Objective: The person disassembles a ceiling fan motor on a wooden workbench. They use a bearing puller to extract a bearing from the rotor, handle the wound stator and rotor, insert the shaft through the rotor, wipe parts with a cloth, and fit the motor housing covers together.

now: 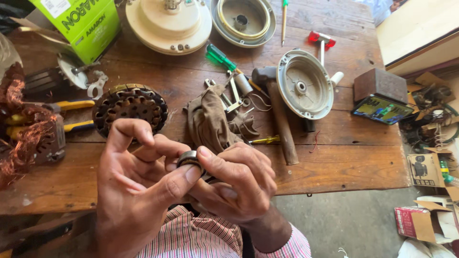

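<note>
While both hands meet above the table (334, 167) edge, the left hand (138, 191) and right hand (239, 184) pinch a small metal ring (187, 157) between thumbs and fingers, near the stator (130, 109) and cloth (210, 122).

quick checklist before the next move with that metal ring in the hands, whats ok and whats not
1. Metal ring held by both hands: ok, left hand and right hand pinch it.
2. Ring clear of the wooden table: ok, held above its near edge.
3. Ring's inner condition: cannot tell, fingers cover most of it.
4. Hammer within reach: ok, lying beside the brown cloth.
5. Stator core undisturbed: ok, flat on the table.
6. Copper wire away from the hands: ok, at the left edge.
</note>
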A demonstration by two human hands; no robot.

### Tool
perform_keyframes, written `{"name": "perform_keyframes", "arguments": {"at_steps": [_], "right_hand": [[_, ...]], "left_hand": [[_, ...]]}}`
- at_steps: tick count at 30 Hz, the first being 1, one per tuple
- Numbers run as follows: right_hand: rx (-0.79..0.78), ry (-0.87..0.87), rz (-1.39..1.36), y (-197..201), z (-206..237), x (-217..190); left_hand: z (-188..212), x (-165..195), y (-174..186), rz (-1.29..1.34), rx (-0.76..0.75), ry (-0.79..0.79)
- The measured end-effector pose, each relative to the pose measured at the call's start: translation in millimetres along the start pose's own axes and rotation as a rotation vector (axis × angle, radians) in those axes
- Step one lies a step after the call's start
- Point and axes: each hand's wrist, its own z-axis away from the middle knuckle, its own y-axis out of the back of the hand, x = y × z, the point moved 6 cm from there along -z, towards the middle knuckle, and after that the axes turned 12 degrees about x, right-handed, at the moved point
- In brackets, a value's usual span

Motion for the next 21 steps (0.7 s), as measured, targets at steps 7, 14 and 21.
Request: {"name": "perform_keyframes", "arguments": {"at_steps": [7,14,21], "right_hand": [[-0.245,-0.168,-0.173,0,-11,10],[-0.683,-0.196,-0.359,3,-27,29],[-0.917,-0.273,-0.410,-5,-35,36]], "left_hand": [[-9,-1,12,-0.047,-0.102,0.126],[-6,-15,13,-0.009,-0.165,0.300],[-6,-27,13,-0.159,-0.151,0.378]]}}
